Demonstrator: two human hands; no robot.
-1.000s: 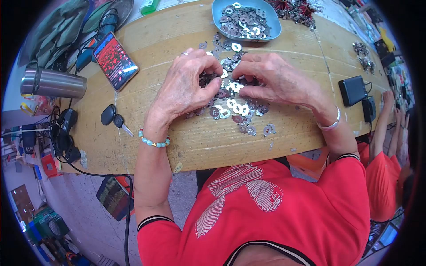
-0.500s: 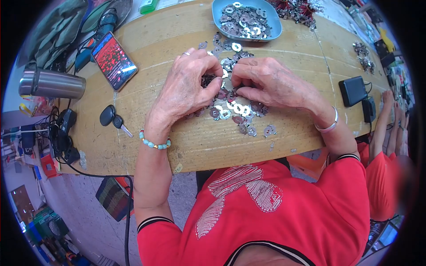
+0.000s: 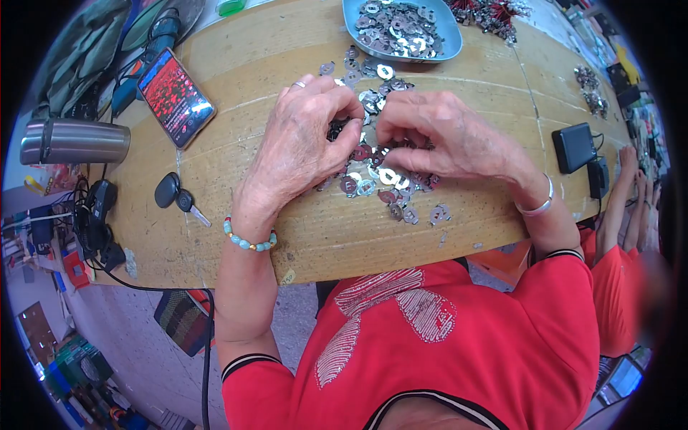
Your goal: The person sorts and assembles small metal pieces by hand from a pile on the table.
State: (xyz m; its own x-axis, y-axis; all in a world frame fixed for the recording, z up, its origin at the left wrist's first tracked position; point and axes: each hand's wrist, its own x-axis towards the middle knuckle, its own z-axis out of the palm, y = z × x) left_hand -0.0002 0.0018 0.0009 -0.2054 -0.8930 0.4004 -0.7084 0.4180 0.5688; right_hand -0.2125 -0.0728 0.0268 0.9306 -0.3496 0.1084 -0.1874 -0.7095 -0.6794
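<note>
My left hand is curled closed over a cluster of small metal discs, some showing between its thumb and fingers. To its right, my right hand bends down over the loose pile, its thumb and fingertips apart with discs beneath them. The pile of slotted, ring-shaped metal discs spreads on the wooden table between and below both hands, some shiny, some dull. More of these discs fill a light blue tray beyond my hands.
On the left lie a phone with its screen lit, a key with a round fob and a steel tumbler. A black box with a cable sits on the right. Another person's arm rests at the right edge.
The right hand's thumb and fingers have parted a little over the pile. My left hand keeps its curled grip. The view has shifted slightly.
</note>
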